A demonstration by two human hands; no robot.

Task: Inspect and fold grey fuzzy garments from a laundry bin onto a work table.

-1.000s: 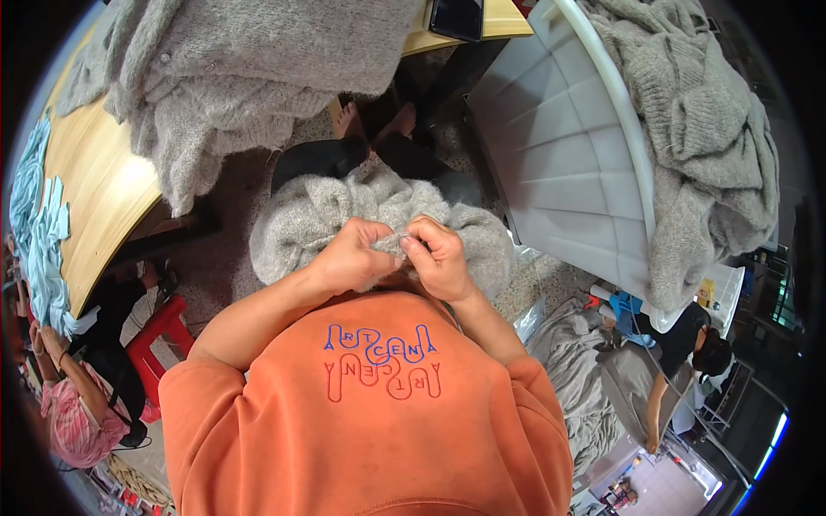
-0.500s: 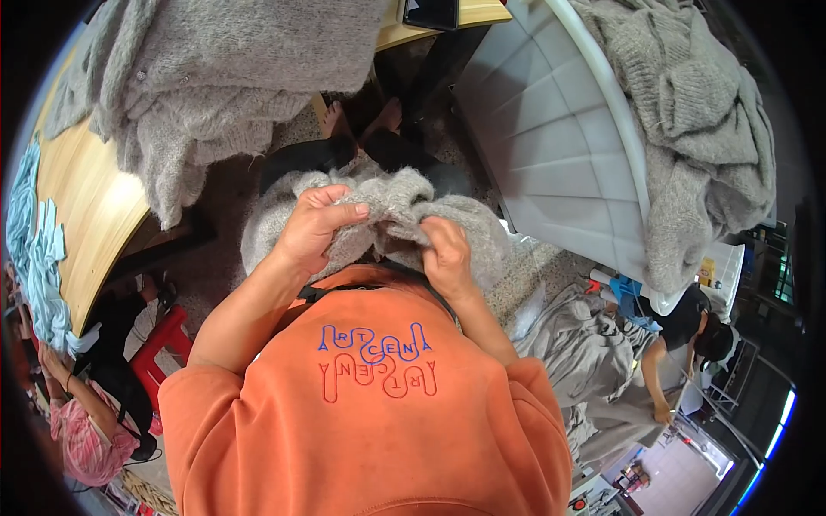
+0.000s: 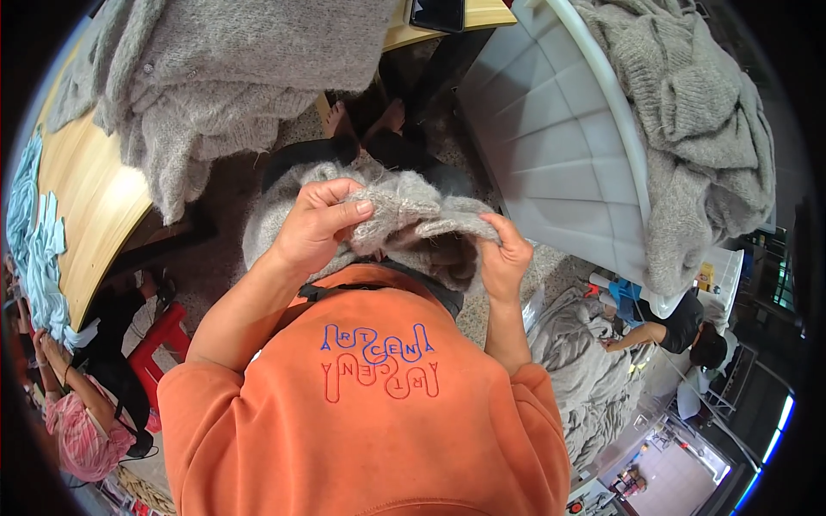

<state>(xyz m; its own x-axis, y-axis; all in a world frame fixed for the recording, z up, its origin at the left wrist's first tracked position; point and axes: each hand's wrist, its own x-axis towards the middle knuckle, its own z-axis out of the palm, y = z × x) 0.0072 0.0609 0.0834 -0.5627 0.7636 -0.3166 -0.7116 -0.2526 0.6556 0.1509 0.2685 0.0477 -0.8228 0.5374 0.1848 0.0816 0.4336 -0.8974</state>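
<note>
Left hand and right hand, held apart, both pinch a gray knit garment; a pale plastic bin stands to the garment's right.

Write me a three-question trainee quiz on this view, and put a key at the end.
1. True or false: the left hand and the right hand both grip the grey knit fabric.
2. Which thing lies on the wooden tabletop near the top of the picture?
A) a white cup
B) a dark phone
C) a red book
3. Fill in: the large pale bin stands to the person's ____.

Key: 1 true; 2 B; 3 right.
</note>
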